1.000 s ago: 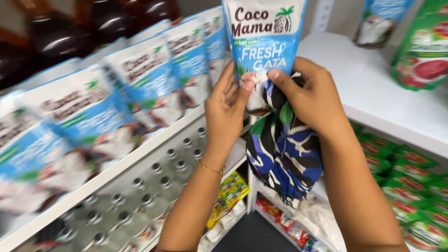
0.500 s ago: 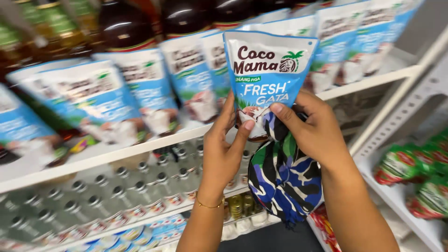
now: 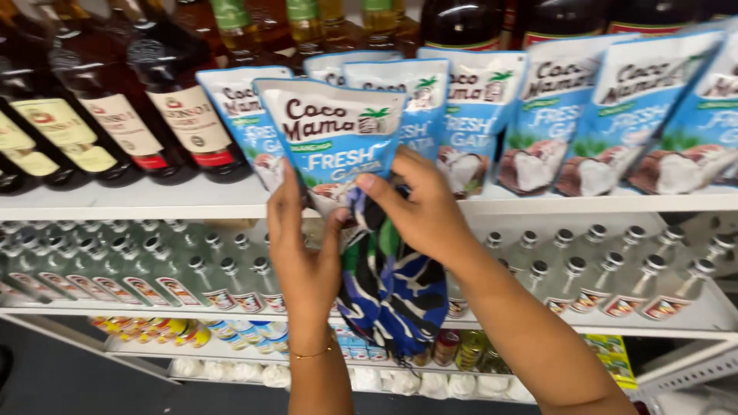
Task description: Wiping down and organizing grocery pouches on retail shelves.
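Note:
My left hand [image 3: 301, 247] and my right hand [image 3: 422, 204] both grip the bottom edge of a blue and white coconut pouch [image 3: 332, 137], held upright in front of the upper white shelf [image 3: 123, 201]. A blue, black, white and green patterned cloth [image 3: 393, 286] hangs down from my right hand. Right behind the held pouch stand more pouches of the same kind [image 3: 469, 115], leaning in a row along the shelf. A thin gold bracelet [image 3: 311, 354] circles my left wrist.
Dark glass bottles [image 3: 115, 107] with cream labels fill the shelf's left and back. More pouches [image 3: 630, 115] run to the right. The shelf below [image 3: 692, 321] holds several small clear bottles with dark caps [image 3: 161, 269]. Jars and packets [image 3: 461, 350] sit lower down.
The view has swung left along the shelf. The held pouch has gone with both hands from the row's right part to its left end, near the dark bottles.

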